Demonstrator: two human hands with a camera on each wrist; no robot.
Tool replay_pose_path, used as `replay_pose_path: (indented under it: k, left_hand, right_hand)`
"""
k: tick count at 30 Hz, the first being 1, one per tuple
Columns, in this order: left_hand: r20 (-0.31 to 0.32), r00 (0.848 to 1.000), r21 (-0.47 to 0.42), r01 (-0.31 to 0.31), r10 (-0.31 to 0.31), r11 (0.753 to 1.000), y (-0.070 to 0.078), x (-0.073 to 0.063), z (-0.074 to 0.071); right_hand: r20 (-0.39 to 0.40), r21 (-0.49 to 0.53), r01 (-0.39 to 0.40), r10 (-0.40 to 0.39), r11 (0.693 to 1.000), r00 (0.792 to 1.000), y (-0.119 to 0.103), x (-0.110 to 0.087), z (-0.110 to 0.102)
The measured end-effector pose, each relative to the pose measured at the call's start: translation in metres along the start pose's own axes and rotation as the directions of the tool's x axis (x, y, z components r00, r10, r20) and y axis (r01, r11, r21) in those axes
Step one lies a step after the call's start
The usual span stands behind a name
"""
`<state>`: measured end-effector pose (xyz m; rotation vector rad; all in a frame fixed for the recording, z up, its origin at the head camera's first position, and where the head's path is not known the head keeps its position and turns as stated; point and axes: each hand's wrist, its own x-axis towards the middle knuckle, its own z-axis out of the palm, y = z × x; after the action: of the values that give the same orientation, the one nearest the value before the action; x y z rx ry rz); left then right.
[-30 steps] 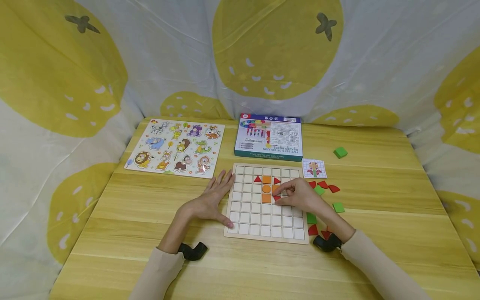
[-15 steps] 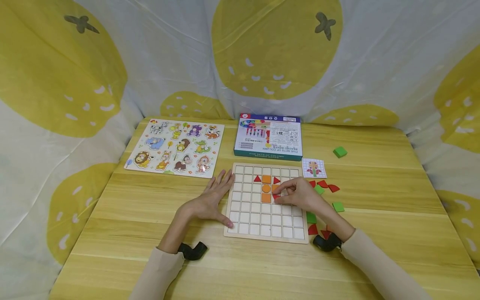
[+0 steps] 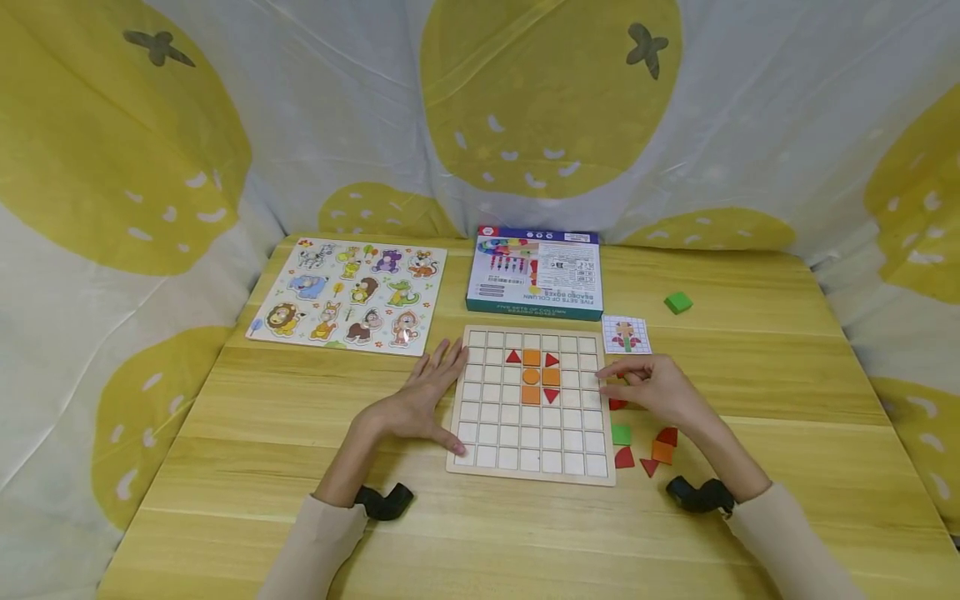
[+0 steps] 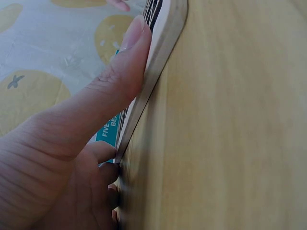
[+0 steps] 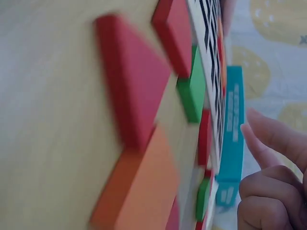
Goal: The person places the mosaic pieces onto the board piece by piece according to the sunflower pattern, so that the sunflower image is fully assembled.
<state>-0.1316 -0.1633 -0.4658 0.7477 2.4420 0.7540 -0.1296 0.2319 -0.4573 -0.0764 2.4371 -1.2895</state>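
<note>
A wooden grid board (image 3: 487,414) lies in the middle of the table in the head view. On it are several orange pieces, including an orange circle (image 3: 531,377), and 3 red triangles; the lowest red triangle (image 3: 551,396) sits below an orange square (image 3: 551,377). My left hand (image 3: 420,408) rests along the board's left edge, fingers spread, its thumb (image 4: 127,57) lying on the rim in the left wrist view. My right hand (image 3: 660,387) hovers just past the board's right edge, above loose pieces that it partly hides. A gap shows between thumb and forefinger, with nothing held.
Loose pieces lie right of the board: a green square (image 3: 621,434), an orange square (image 3: 662,451), a red triangle (image 3: 649,467). A pattern card (image 3: 626,335) and a green tile (image 3: 678,302) are farther back. Behind stand a flat box (image 3: 532,310) and an animal puzzle (image 3: 345,292).
My right hand has let go of the red triangle on the grid and moved right, off the board. That triangle and the orange square above it are uncovered. My left hand stays put.
</note>
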Motion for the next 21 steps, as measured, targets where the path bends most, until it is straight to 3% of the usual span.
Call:
replay_pose_path:
  k: [9,21]
  left_hand:
    - [0.004,1.0,-0.007,0.003,-0.003,1.0,-0.001,0.001,0.0]
    - [0.0,1.0,-0.015,0.002,-0.002,1.0,0.001,0.0,-0.001]
  right_hand:
    - [-0.039,0.017,-0.039,0.04,0.999,0.998,0.03,-0.02,-0.027]
    - [-0.046,-0.004,-0.102,0.101,0.995,0.994,0.037,-0.031,-0.041]
